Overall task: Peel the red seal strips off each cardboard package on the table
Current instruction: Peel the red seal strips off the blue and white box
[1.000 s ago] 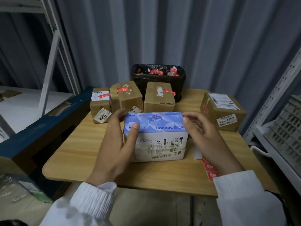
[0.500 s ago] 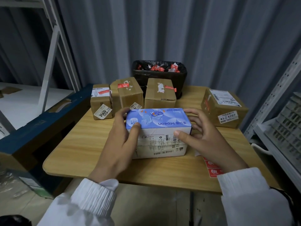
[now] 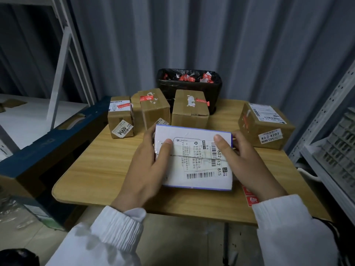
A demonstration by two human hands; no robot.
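Box (image 3: 194, 158) label-side up, near surface (image 3: 92, 169) front edge; I see left hand (image 3: 146, 169) gripping its left end, right hand (image 3: 247, 166) its right end.

black bin (image 3: 216, 96) against corrugated wall (image 3: 249, 45); grey shelving (image 3: 324, 112) at right

The person wears a white long-sleeved top. The left sleeve (image 3: 99, 244), in the lower left of the frame, is smooth white cloth with faint grey mottling and ends in a ribbed, gathered knit cuff (image 3: 120, 225). The right sleeve (image 3: 292, 239), at lower right, ends in a similar ribbed cuff (image 3: 276, 209). The left hand (image 3: 146, 169) and right hand (image 3: 247, 164) are bare, the 2 thumbnails cut short.
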